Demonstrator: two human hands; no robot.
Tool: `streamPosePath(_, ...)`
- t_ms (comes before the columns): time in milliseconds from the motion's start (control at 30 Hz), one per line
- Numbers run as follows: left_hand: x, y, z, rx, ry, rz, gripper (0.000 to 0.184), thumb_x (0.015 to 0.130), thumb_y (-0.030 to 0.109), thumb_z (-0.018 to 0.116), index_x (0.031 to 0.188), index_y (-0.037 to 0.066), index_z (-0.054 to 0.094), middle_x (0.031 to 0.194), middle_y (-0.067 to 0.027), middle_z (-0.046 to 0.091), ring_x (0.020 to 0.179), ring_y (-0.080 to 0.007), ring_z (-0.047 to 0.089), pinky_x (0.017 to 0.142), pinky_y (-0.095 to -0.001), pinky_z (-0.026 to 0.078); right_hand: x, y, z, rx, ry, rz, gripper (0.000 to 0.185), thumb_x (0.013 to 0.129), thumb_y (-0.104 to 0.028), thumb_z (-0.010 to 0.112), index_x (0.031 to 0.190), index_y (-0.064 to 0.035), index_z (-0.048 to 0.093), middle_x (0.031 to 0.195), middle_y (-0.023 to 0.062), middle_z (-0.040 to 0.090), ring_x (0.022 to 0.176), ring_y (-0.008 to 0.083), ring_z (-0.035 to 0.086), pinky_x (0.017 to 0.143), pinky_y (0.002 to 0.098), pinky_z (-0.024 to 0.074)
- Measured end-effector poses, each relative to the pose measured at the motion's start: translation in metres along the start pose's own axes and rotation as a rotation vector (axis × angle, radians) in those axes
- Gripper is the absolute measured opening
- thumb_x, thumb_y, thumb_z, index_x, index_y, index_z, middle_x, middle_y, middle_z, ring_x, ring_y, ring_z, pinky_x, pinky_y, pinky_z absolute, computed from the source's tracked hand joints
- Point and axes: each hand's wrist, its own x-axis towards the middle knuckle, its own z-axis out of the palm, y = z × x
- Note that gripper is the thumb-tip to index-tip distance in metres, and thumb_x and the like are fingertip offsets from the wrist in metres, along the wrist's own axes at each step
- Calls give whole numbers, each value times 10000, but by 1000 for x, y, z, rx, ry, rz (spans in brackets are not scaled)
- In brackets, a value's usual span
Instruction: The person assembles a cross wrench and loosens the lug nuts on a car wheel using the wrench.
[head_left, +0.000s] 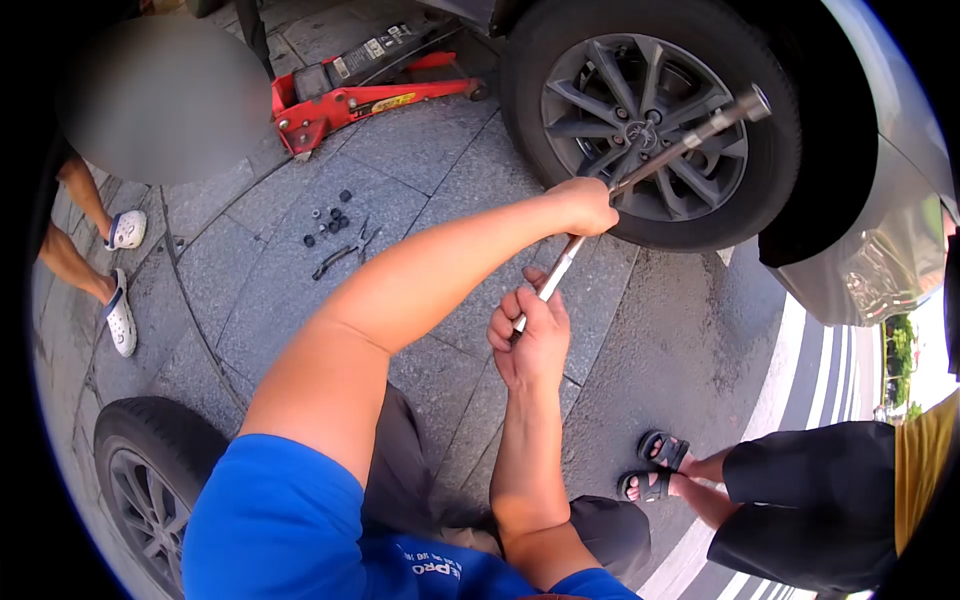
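A long metal socket wrench (652, 167) slants across the view, its socket end up at the right in front of the car wheel (570, 128). The socket's open end shows, apart from any nut. My left hand (585, 205) is closed around the middle of the bar. Lower down, my right hand (535, 325) has its fingers wrapped round the silver handle near its end. The mounted wheel has a grey spoked rim and a dark tyre. On the paving to the left lie several small dark lug nuts (336, 215) and a pair of pliers (345, 252).
A red floor jack (350, 100) stands beside the car at the back. A loose wheel (140, 490) lies at lower left. One person in white clogs (121, 315) is at the left; another in black sandals (650, 485) stands at the right. A cable runs over the paving.
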Motion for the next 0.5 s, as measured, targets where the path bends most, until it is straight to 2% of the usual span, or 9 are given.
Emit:
streamPosePath(100, -12, 5, 6, 152, 68, 87, 448, 795, 340, 641, 864, -102, 645, 778, -236, 657, 758, -339, 676, 690, -405, 530, 4, 10, -6, -661, 189, -194, 334, 934, -176, 513, 1200, -5, 403, 696, 60, 484, 488, 130, 437, 415, 233, 315)
streamPosePath(133, -3, -3, 19, 42, 133, 68, 415, 794, 338, 666, 823, -76, 651, 738, -202, 652, 664, -315, 657, 604, -409, 519, 3, 11, -7, -665, 186, -189, 334, 934, -176, 513, 1200, -5, 403, 696, 60, 484, 488, 130, 437, 415, 233, 315)
streamPosePath(200, 3, -9, 17, -722, -114, -134, 327, 820, 313, 656, 749, -2, 610, 593, -91, 549, 475, -205, 529, 428, -358, 410, -1, 4, -3, 7, -12, -144, 358, 939, -214, 517, 1210, 0, 424, 706, 51, 490, 493, 128, 430, 413, 227, 309)
streamPosePath(233, 6, -13, 15, -1072, -220, -162, 311, 826, 308, 655, 728, 20, 587, 548, -51, 500, 427, -167, 475, 382, -332, 359, 2, 8, -6, 11, -11, -153, 358, 939, -214, 517, 1210, 0, 424, 706, 51, 490, 493, 128, 430, 413, 227, 309)
streamPosePath(300, 9, -11, 20, -1254, -289, -223, 289, 834, 296, 644, 740, 31, 574, 510, -30, 458, 384, -157, 438, 349, -315, 311, 10, 24, -16, 789, -441, -14, 359, 941, -234, 513, 1198, 5, 437, 717, 56, 496, 502, 131, 422, 414, 222, 306)
streamPosePath(367, 12, -14, 28, -671, -127, -56, 328, 816, 332, 654, 723, 26, 580, 552, -51, 510, 428, -174, 496, 374, -335, 363, 11, 19, -19, 903, -550, 22, 299, 936, -200, 519, 1145, 5, 458, 696, 54, 480, 475, 120, 390, 405, 223, 290)
streamPosePath(400, 6, -10, 19, -383, -38, -38, 363, 795, 366, 665, 702, 25, 582, 600, -85, 560, 485, -190, 553, 424, -351, 424, 7, 11, -11, 377, -235, -8, 278, 937, -184, 517, 1129, 8, 461, 687, 55, 474, 463, 112, 381, 399, 224, 283)
streamPosePath(433, 8, -9, 19, -385, -41, -32, 363, 795, 366, 665, 702, 25, 582, 600, -85, 560, 485, -190, 553, 424, -351, 424, 4, 3, -5, -150, 83, -37, 256, 938, -169, 515, 1113, 11, 464, 678, 56, 468, 451, 105, 372, 394, 224, 277)
streamPosePath(500, 7, -3, 20, 142, 186, 152, 396, 777, 386, 677, 678, 15, 582, 650, -111, 600, 547, -207, 599, 478, -356, 466, 5, 1, -11, -372, 188, -93, 246, 937, -136, 512, 1121, 17, 457, 664, 56, 460, 427, 102, 352, 382, 220, 262)
